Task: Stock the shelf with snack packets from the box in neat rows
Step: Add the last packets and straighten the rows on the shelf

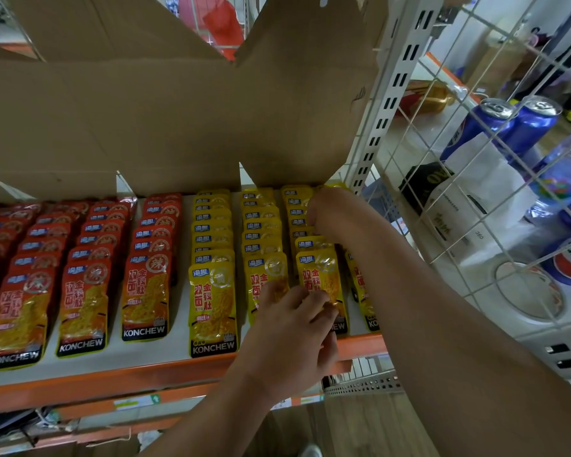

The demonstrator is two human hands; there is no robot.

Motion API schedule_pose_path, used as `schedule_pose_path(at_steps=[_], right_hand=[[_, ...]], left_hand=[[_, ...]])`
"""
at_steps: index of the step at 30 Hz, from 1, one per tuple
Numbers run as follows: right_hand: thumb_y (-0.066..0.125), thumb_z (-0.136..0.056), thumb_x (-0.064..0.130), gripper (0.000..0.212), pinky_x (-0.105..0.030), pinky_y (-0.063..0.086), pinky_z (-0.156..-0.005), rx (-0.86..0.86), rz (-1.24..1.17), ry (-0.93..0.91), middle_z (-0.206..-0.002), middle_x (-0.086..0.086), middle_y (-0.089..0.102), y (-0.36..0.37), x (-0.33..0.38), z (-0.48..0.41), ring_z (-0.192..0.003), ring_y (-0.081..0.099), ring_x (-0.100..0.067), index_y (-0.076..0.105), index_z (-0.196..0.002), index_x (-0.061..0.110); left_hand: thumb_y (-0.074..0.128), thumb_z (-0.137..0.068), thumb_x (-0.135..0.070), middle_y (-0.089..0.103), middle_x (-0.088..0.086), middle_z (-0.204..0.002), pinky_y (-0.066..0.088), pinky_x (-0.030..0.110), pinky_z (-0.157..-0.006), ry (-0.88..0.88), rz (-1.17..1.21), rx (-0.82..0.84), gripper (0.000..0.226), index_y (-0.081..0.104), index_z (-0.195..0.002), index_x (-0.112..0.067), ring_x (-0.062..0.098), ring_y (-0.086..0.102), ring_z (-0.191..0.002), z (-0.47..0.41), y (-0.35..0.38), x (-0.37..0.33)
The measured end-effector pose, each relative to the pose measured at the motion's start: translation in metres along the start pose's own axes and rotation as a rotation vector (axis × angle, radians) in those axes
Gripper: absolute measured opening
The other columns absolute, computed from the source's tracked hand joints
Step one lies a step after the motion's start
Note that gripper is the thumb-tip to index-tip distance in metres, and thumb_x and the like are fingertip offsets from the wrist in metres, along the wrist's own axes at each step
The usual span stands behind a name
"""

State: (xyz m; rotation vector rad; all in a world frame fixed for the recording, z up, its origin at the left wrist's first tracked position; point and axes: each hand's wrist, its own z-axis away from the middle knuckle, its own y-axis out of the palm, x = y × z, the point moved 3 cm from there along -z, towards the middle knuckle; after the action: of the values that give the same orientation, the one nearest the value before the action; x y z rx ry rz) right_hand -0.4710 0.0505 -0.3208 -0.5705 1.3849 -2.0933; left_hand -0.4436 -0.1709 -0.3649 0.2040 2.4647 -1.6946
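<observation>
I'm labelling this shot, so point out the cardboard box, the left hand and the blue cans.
cardboard box [178,127], head view, front wall.
left hand [290,328], head view, back of hand.
blue cans [528,127], head view, right can's side.

"KONCHEW" on the snack packets [213,311]; "360" on a white bag [475,212].

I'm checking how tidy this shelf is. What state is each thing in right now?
cardboard box: flaps open, standing behind the rows.
red packets: lying in overlapping rows.
yellow packets: lying in overlapping rows.
left hand: fingers on the front yellow packets.
right hand: reaching to the back of the rightmost rows.
blue cans: unopened, tilted.
</observation>
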Motion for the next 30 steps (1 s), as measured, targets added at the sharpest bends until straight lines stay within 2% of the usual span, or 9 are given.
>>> schedule_pose_path(at_steps=[3, 6, 10, 22, 26, 30], right_hand=[[0.060, -0.095, 0.014, 0.031, -0.038, 0.052, -0.086, 0.051, -0.055, 0.012, -0.122, -0.011, 0.064, -0.005, 0.005, 0.002, -0.102, 0.062, -0.028, 0.067, -0.125, 0.010], [0.063, -0.095, 0.018, 0.034, -0.042, 0.053, -0.097, 0.079, -0.103, 0.000, -0.129, -0.014, 0.062, -0.011, 0.005, 0.008, -0.115, 0.061, -0.034, 0.066, -0.129, 0.012], [0.053, -0.097, 0.014, 0.026, -0.043, 0.055, -0.093, -0.050, -0.088, -0.101, -0.114, -0.010, 0.068, -0.013, 0.003, 0.027, -0.106, 0.065, -0.030, 0.071, -0.115, 0.016], [0.053, -0.096, 0.010, 0.027, -0.045, 0.055, -0.093, -0.062, -0.104, -0.102, -0.114, -0.010, 0.068, -0.015, 0.000, 0.033, -0.107, 0.065, -0.031, 0.071, -0.115, 0.017], [0.059, -0.094, 0.013, 0.029, -0.044, 0.054, -0.096, 0.024, -0.081, -0.032, -0.123, -0.011, 0.065, -0.014, 0.002, 0.021, -0.109, 0.064, -0.031, 0.069, -0.121, 0.014], [0.058, -0.093, 0.009, 0.026, -0.039, 0.058, -0.086, -0.061, -0.027, -0.046, -0.116, -0.010, 0.067, -0.014, -0.001, 0.020, -0.100, 0.066, -0.028, 0.071, -0.115, 0.012]], left_hand=[[0.057, -0.092, -0.041, 0.065, -0.006, -0.118, 0.039, 0.050, -0.098, 0.002, 0.002, -0.005, 0.032, 0.075, -0.113, -0.025, 0.017, 0.059, -0.101, 0.000, 0.000, 0.000], [0.058, -0.092, -0.040, 0.065, -0.007, -0.118, 0.039, 0.050, -0.098, 0.005, 0.013, -0.013, 0.031, 0.076, -0.113, -0.025, 0.018, 0.060, -0.101, 0.000, 0.001, 0.000], [0.058, -0.092, -0.039, 0.065, -0.007, -0.119, 0.039, 0.050, -0.098, 0.010, 0.015, -0.016, 0.031, 0.075, -0.113, -0.025, 0.018, 0.060, -0.102, 0.001, 0.002, 0.000], [0.057, -0.092, -0.040, 0.065, -0.006, -0.120, 0.039, 0.048, -0.096, 0.009, 0.010, 0.000, 0.032, 0.075, -0.114, -0.025, 0.018, 0.060, -0.102, 0.001, 0.000, 0.000], [0.057, -0.093, -0.040, 0.065, -0.006, -0.120, 0.039, 0.048, -0.098, 0.006, 0.010, 0.003, 0.032, 0.075, -0.114, -0.025, 0.018, 0.060, -0.101, 0.001, 0.000, -0.001], [0.058, -0.092, -0.039, 0.065, -0.006, -0.119, 0.039, 0.049, -0.099, 0.001, 0.013, 0.001, 0.032, 0.076, -0.113, -0.025, 0.018, 0.060, -0.100, 0.000, -0.001, -0.001]])
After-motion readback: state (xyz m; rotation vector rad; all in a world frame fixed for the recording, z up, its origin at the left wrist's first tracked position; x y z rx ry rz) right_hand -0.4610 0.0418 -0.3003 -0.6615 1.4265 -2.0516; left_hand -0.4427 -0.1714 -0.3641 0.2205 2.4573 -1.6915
